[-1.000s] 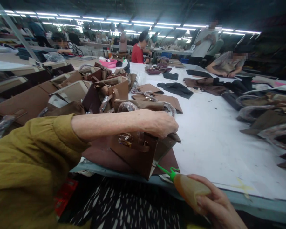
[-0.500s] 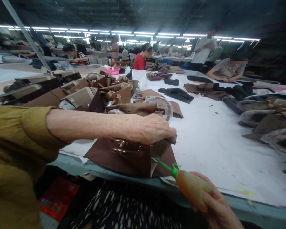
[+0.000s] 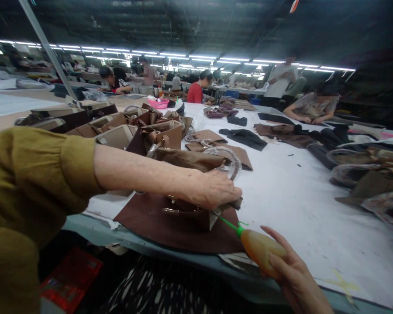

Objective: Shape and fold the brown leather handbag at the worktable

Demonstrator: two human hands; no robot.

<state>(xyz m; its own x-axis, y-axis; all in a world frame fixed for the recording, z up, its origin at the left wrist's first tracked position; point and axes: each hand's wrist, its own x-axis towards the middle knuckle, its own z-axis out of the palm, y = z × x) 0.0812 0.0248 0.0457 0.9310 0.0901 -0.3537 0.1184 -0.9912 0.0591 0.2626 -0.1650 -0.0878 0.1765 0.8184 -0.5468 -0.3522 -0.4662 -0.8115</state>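
My left hand [image 3: 212, 189] reaches across from the left, its fingers closed on the edge of a dark brown handbag [image 3: 170, 224] at the table's front. The bag's flap lies spread towards me, with metal fittings showing under my forearm. In my right hand [image 3: 290, 266] is a squeeze bottle [image 3: 260, 250] of yellowish-brown liquid with a long green nozzle [image 3: 229, 224]. The nozzle's tip is at the bag's side edge, just below my left fingers; whether it touches I cannot tell. A plastic-wrapped handle [image 3: 234, 161] arches behind my left hand.
Several brown and beige bags [image 3: 118, 135] crowd the left of the white-covered table [image 3: 281, 200]. More bag parts with plastic-wrapped handles [image 3: 356, 174] lie at right. Dark cut pieces [image 3: 244, 138] and a pink basket [image 3: 158, 103] are farther back. Co-workers [image 3: 314, 104] sit beyond.
The bag's flap shows more fully at the front, and its side panel shows less. The nozzle tip has shifted slightly up and right. Both hands keep their holds while the view has tilted.
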